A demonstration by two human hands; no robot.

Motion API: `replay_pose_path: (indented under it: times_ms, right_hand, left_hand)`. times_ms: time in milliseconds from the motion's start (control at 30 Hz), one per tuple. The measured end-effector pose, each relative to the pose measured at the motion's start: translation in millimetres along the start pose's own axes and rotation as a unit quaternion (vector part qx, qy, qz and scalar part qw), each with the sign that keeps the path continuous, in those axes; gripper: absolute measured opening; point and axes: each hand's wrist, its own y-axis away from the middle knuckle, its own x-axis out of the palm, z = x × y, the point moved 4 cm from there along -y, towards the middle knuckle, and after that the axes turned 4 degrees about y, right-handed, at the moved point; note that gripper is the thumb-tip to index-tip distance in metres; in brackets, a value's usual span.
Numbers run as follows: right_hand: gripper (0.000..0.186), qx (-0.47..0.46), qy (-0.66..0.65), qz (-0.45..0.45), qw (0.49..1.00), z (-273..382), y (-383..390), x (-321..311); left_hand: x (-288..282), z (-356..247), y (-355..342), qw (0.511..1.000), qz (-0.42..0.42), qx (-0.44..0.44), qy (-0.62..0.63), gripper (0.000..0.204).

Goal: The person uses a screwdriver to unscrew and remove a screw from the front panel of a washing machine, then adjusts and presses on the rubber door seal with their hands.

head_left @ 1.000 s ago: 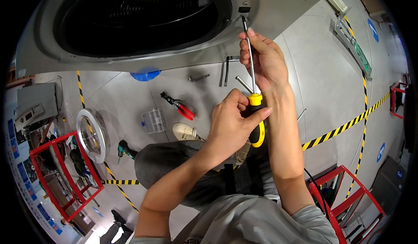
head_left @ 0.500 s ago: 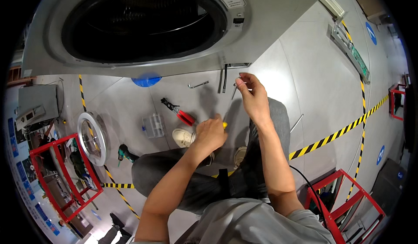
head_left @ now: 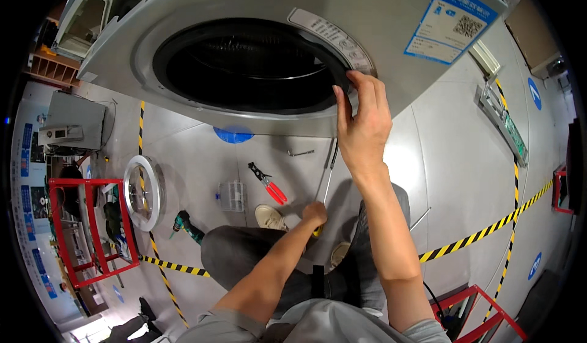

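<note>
A grey washing machine front (head_left: 244, 118) tilts over the floor before me, its round opening ringed by a black rubber seal (head_left: 160, 68). My right hand (head_left: 368, 123) is up at the right edge of that opening, thumb and fingers apart, fingertips at the seal. Whether anything small sits between them is hidden. Lower down, my left hand (head_left: 314, 213) is closed around the yellow handle of a screwdriver (head_left: 328, 181). The shaft points up and away, toward the machine's lower edge. A dark bar (head_left: 334, 153) shows beside the screwdriver's tip, partly behind my right wrist.
On the floor lie red-handled pliers (head_left: 269, 184), an L-shaped wrench (head_left: 301, 153), a clear plastic box (head_left: 232, 196), a green power drill (head_left: 185, 225) and a round door ring (head_left: 142, 193). Red frames (head_left: 92, 233) stand left and lower right. A circuit-board panel (head_left: 504, 126) lies right.
My right hand has left the screwdriver's tip and moved up to the opening's right edge. The left hand keeps the screwdriver, slightly lower in view. The whole view has shifted, showing more of the machine.
</note>
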Motion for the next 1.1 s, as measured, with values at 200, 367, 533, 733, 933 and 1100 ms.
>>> replay_pose_path:
  times_ms: [200,367,533,733,933,1100]
  right_hand:
    - [0.022,-0.018,0.007,-0.001,1.0,6,-10,0]
    - [0.021,-0.018,0.012,0.027,0.999,23,-18,-5]
    - [0.02,-0.065,-0.018,-0.01,0.998,54,-39,-15]
    - [0.02,-0.119,0.008,-0.012,0.993,68,-46,-5]
    - [0.021,-0.124,-0.01,0.013,0.992,65,-44,-8]
    - [0.029,-0.083,-0.008,0.024,0.996,64,-37,-7]
  left_hand:
    - [-22,-17,15,0.997,-0.045,-0.015,0.063,0.031]
    - [-178,-48,37,0.922,-0.247,0.059,0.292,0.035]
    - [-348,-99,180,0.67,-0.39,0.345,0.529,0.028]
    - [-398,-123,211,0.641,-0.387,0.386,0.539,0.03]
    - [-410,-133,210,0.567,-0.299,0.507,0.576,0.02]
    - [-413,-125,195,0.587,-0.25,0.51,0.577,0.017]
